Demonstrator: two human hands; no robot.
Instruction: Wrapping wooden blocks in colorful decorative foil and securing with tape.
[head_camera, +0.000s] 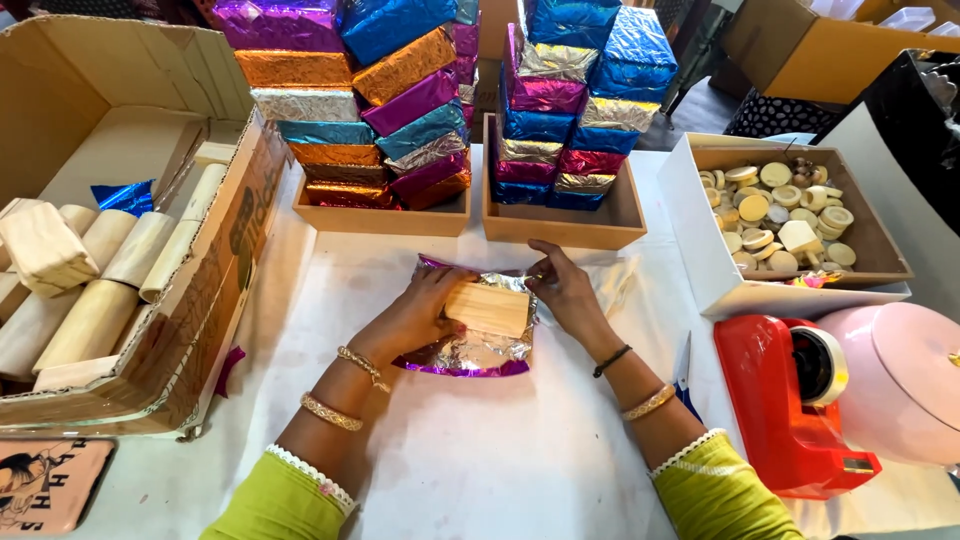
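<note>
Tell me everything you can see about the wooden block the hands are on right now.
The wooden block is a pale, plain rectangular piece with visible grain, lying flat on a crinkled sheet of foil, silver inside and purple outside, on the white table. The left hand grips its left end; the right hand touches the foil edge beside its right end. Foil is partly folded up behind it.

Matt pale wooden block, crinkled glossy purple foil sheet, rough brown cardboard box, shiny red plastic tape dispenser
</note>
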